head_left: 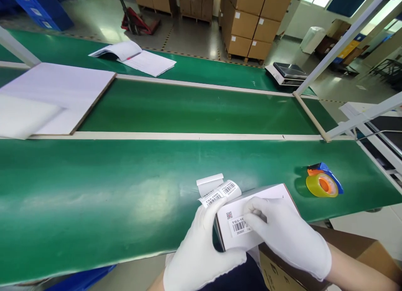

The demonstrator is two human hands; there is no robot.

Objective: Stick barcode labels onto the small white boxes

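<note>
The left hand (201,249), gloved white, grips the small white box (251,215) at its left edge and pinches a strip of barcode labels (220,191) running off toward 11 o'clock. The right hand (289,236), also gloved, lies flat on the box top, fingers pressing a barcode label (240,227) there; it grasps nothing. The box sits at the near edge of the green conveyor belt (125,190). A tape dispenser (323,183) rests at 2 o'clock, apart. A cardboard carton (361,253) stands below the right wrist.
</note>
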